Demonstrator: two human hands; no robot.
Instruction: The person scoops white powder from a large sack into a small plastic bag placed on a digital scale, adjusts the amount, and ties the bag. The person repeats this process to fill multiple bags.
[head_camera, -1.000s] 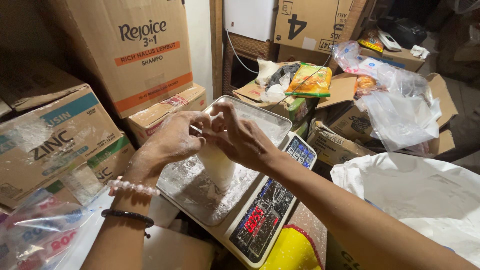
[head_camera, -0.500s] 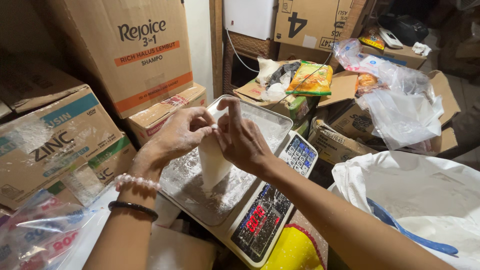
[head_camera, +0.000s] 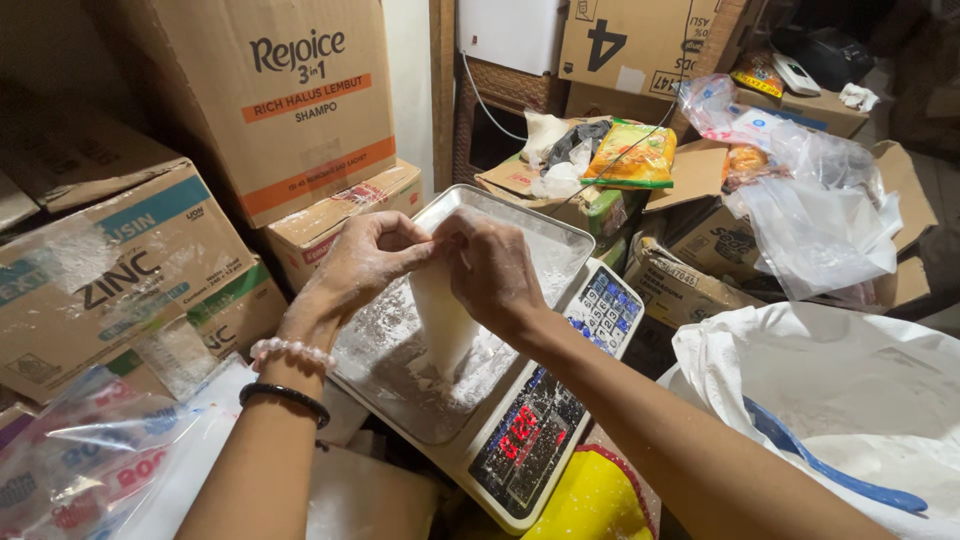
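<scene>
Around the work, stacked cardboard boxes (head_camera: 300, 110) at the left and at the back, with clear plastic bags (head_camera: 90, 450) lying at the lower left. Behind the scale, an open box (head_camera: 590, 195) with a yellow snack packet (head_camera: 632, 152) and crumpled wrappers on top. To the right, a loose clear plastic bag (head_camera: 815, 225) over more boxes. At the lower edge, something yellow (head_camera: 590, 500) just under the scale, partly hidden.

In the middle, a digital scale (head_camera: 545, 430) with red lit digits, carrying a metal tray (head_camera: 530, 225) dusted with white powder. Standing upright on this tray, a small clear bag of white powder (head_camera: 440, 320), its bottom touching the tray and its top hidden between the two hands. At the lower right, a big white sack (head_camera: 850, 390) open at the top, holding white powder and a blue scoop (head_camera: 830, 470) lying in it.

Left hand (head_camera: 355, 265) with fingertips pressed together, pinching the top of the small bag; beaded and dark bracelets at the wrist. Right hand (head_camera: 490, 270) closed on the same top from the other side, fingers curled inward, exact pinch not visible from behind.

Compared with half a second ago: small bag in the same place on the tray, both hands still at its top, now a little closer together and lower.
</scene>
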